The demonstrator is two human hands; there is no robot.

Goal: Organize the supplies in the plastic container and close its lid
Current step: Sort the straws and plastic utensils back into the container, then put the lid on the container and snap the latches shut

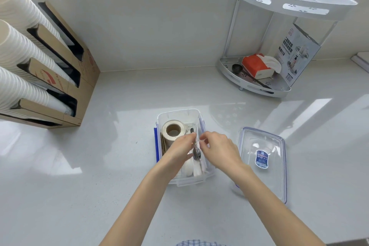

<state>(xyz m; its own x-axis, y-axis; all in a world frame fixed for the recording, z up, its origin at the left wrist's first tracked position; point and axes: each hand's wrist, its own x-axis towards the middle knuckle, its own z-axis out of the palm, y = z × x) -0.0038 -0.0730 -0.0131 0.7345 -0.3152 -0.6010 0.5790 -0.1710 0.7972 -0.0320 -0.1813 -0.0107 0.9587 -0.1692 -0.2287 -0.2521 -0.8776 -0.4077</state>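
Both hands (199, 146) hold a fork (196, 153) over the container (175, 115).

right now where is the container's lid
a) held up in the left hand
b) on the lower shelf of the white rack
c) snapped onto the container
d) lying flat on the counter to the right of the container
d: the clear lid lies flat on the counter, right of the open container, with neither hand on it.

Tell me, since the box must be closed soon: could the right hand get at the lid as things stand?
Probably yes. The lid lies flat on the counter just right of the container, with nothing on it or between it and the right hand. That hand is busy over the container, though.
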